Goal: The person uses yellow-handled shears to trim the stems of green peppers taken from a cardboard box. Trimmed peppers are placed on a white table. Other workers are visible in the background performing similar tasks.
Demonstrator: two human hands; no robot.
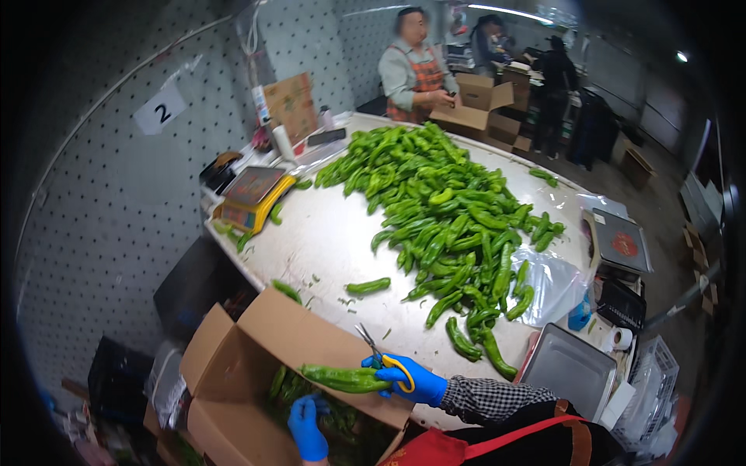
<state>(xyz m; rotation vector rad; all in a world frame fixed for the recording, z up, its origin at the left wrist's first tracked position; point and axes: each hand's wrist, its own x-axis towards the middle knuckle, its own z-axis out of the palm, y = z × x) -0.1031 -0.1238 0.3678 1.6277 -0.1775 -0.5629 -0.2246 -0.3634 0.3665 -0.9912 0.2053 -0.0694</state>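
Note:
My right hand (417,381), in a blue glove, grips scissors (398,368) with yellow-edged handles, their blades pointing up and left. The same hand holds a long green pepper (344,377) sideways over an open cardboard box (224,361). Inside the box lie more green peppers (341,416), partly in shadow. My left hand (307,428), also gloved in blue, is over these peppers, its fingers bent and slightly apart with nothing visible between them. Beyond the box, a large heap of green peppers (443,198) covers much of the white table (315,239).
A yellow scale (256,198) stands at the table's left edge, another scale (620,242) at the right. Plastic bags (548,291) and a grey metal tray (571,367) lie on the right. A person in a checked apron (417,76) stands across the table by open cartons (475,108).

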